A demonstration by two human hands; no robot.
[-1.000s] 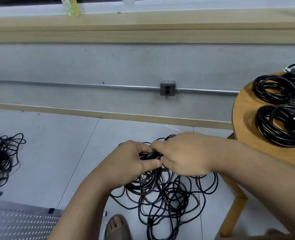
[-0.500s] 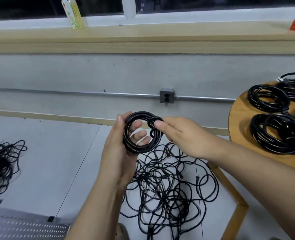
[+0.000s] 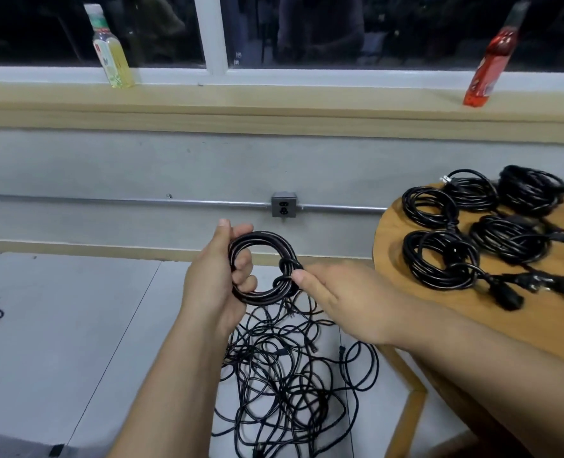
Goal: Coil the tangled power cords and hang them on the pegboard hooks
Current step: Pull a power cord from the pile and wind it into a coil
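The coil (image 3: pixel 261 240) stands on edge at the middle of the view, a near-round ring with no marked long axis. Its opening faces the person, so its axis points toward the camera. The left hand (image 3: pixel 213 285) grips it at the ring's 9 o'clock: the fingers curl through the hole from behind and the thumb stands straight up beside the rim. At the ring's 4 o'clock a few turns of cord wrap crosswise round the bundle. The right hand (image 3: pixel 343 302) reaches in from 4 o'clock and lays one fingertip on that wrap. Its other fingers are hidden, so I cannot tell whether it pinches. Below the coil, at 6 o'clock, a tangle (image 3: pixel 284 375) of black cord lies on the floor (image 3: pixel 75 325). At 3 o'clock a round wooden table (image 3: pixel 389 259) carries other coils (image 3: pixel 439 259), well apart from both hands.
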